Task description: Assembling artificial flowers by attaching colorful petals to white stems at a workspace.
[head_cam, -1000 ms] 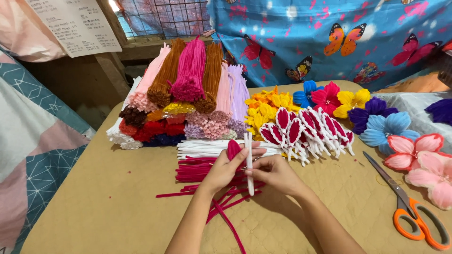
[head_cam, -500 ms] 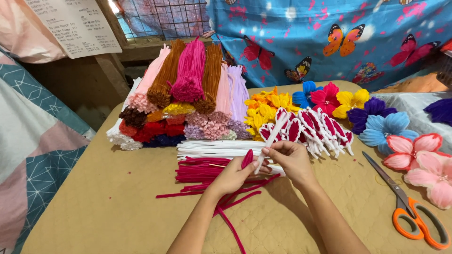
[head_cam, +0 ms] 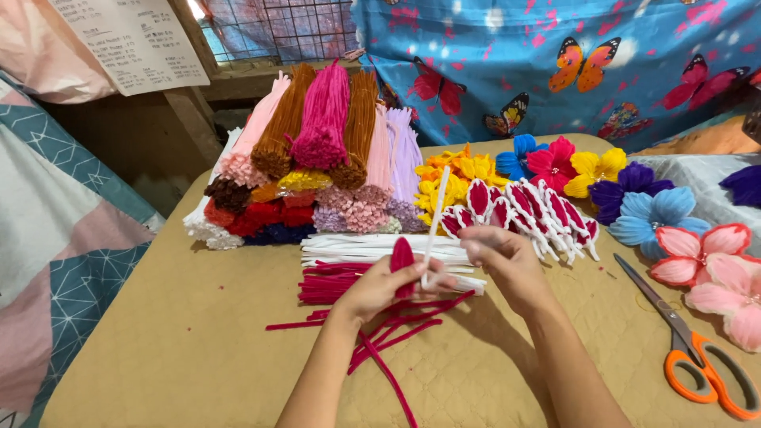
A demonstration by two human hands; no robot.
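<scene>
My left hand (head_cam: 379, 288) pinches a dark red pipe-cleaner petal loop (head_cam: 403, 257) together with the lower end of a white pipe cleaner (head_cam: 433, 219) that stands nearly upright. My right hand (head_cam: 502, 263) sits just right of it, fingers curled at the white stem's base. Beneath both hands lie loose dark red pipe cleaners (head_cam: 372, 326) and a row of white pipe cleaners (head_cam: 357, 247). Finished red-and-white petals (head_cam: 529, 208) lie in a pile just beyond my right hand.
Bundles of pipe cleaners in pink, brown, lilac and red (head_cam: 317, 158) are stacked at the back left. Made flowers, yellow (head_cam: 460, 170), blue (head_cam: 650, 214) and pink (head_cam: 713, 261), lie at right. Orange-handled scissors (head_cam: 690, 349) rest near the right edge of the tan table (head_cam: 158, 341).
The white pipe cleaner tilted to the right half a second ago and now stands nearly upright again. Both hands stayed over the red pile, with small finger shifts at the petal.
</scene>
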